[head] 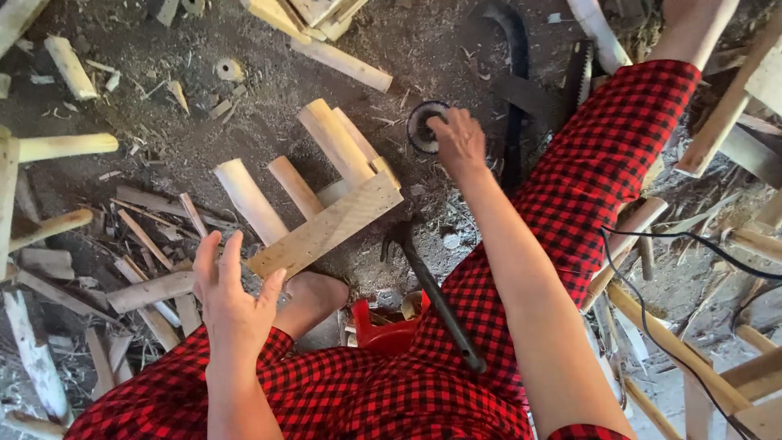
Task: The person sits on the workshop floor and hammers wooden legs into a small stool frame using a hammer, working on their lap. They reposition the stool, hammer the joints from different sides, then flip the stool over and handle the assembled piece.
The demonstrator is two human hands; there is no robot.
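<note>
A wooden frame of pale round pegs fixed to a flat plank lies on the dirt floor among scattered offcuts, with the person's bare foot resting against the plank's near end. The left hand hovers flat beside that near end with its fingers spread apart and holds nothing. The right hand reaches out with its fingertips dipped into a small round dark container just beyond the frame, while a black hammer leans against the red checked lap.
</note>
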